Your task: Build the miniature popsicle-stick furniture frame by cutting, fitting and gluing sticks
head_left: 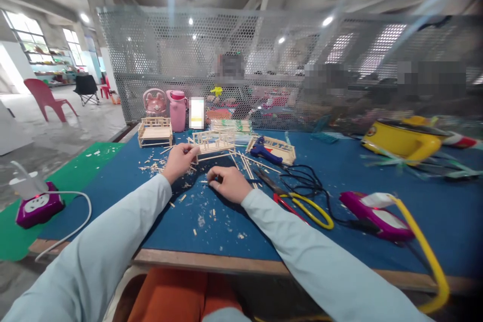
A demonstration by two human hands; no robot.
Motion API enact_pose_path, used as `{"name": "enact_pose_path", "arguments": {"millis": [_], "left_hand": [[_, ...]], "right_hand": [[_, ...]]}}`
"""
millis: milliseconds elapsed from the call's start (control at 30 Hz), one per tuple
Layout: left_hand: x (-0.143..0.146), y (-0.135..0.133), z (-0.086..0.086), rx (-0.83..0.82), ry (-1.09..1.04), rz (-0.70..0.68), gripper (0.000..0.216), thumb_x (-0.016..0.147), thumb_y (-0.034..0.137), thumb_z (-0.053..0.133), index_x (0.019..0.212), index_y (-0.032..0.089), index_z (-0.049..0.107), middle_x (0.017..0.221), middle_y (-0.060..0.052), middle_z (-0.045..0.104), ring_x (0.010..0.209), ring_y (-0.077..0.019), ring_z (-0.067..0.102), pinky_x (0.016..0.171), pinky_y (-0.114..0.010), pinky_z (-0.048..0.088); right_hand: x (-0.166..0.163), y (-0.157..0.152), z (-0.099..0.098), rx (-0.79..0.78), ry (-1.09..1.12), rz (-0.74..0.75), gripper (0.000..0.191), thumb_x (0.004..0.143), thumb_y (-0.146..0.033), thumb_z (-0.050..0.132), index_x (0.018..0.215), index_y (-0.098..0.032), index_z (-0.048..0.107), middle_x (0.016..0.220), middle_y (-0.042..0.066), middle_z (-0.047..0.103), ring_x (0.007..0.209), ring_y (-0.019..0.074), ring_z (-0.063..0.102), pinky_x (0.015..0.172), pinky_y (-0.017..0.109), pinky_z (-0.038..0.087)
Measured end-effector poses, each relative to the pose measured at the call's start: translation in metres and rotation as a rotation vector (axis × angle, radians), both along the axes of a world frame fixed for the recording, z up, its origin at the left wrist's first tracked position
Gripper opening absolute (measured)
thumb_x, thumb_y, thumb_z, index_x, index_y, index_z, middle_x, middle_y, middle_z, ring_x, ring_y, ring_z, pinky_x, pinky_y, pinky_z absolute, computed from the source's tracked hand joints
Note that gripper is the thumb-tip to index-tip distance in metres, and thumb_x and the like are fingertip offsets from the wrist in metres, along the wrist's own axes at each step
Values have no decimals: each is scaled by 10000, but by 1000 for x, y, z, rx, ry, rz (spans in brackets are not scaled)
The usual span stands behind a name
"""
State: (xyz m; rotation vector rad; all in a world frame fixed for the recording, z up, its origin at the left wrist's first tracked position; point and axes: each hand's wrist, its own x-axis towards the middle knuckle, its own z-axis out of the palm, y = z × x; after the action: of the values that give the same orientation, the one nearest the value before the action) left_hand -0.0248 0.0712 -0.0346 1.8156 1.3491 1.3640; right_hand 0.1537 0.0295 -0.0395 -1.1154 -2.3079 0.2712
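Note:
My left hand (181,161) pinches the near left end of a small wooden-stick model (215,143), which tilts slightly over the blue table. To the right and nearer to me, my right hand (229,182) is low over the table with thumb and fingers curled together. A thin sliver shows at its fingertips, too small to name. Loose wooden sticks (247,168) lie just beyond my right hand. A similar stick model (155,132) stands at the back left. Another model (281,149) lies behind a blue glue gun (265,151). Scissors with yellow handles (313,211) lie right of my right hand.
Wood offcuts (153,163) litter the blue table mat (169,231). Purple power strips sit left (39,206) and right (377,216), with trailing cables. A pink bottle (178,110), a lit phone (196,113) and a yellow pot (402,141) stand before a mesh screen (196,60).

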Motion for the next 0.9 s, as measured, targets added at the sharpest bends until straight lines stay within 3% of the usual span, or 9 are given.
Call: {"name": "enact_pose_path", "arguments": {"millis": [200,367,433,533,633,733,900], "left_hand": [[-3,7,-7,42,77,-16,309,758,410,500,665,140,617,585,-8,588,568,-118,523,569,-230,395],[0,9,-14,21,75,-33,305,749,406,500,666,140,623,600,-8,599,589,-121,527,589,-230,396],[2,9,-15,17,84,-37,306,751,400,494,648,140,617,594,-6,593,581,-119,519,590,-230,390],[6,9,-17,26,73,-22,312,757,399,481,637,139,607,594,-7,582,578,-116,512,584,-226,382],[10,11,-18,32,50,-5,319,765,396,466,627,139,595,575,0,557,560,-109,490,560,-218,363],[13,11,-18,35,113,-12,329,777,378,456,592,136,578,525,18,502,534,-96,438,542,-215,328],[14,8,-17,-27,260,-37,287,769,341,488,613,125,592,537,19,510,544,-95,432,553,-223,320]], "right_hand": [[-6,-5,0,55,-79,9,158,718,-165,573,820,-233,672,790,-2,693,716,141,609,670,249,425],[18,-5,21,8,20,76,103,723,-222,577,726,-182,672,689,12,676,613,120,582,616,223,424],[35,-1,32,6,86,-28,133,726,-253,567,676,-173,660,640,12,662,584,123,572,593,225,421],[58,11,41,105,105,-408,183,725,-303,563,625,-171,641,630,30,652,604,149,569,598,250,412],[71,25,38,34,17,-643,198,709,-340,600,744,-157,666,684,50,665,639,166,580,600,256,411],[70,35,29,-79,-51,-621,281,736,-294,585,966,-148,653,754,50,683,677,156,598,632,238,424],[61,37,22,-119,-197,-521,245,744,-176,536,952,-164,666,875,65,697,802,168,620,713,230,429]]}}
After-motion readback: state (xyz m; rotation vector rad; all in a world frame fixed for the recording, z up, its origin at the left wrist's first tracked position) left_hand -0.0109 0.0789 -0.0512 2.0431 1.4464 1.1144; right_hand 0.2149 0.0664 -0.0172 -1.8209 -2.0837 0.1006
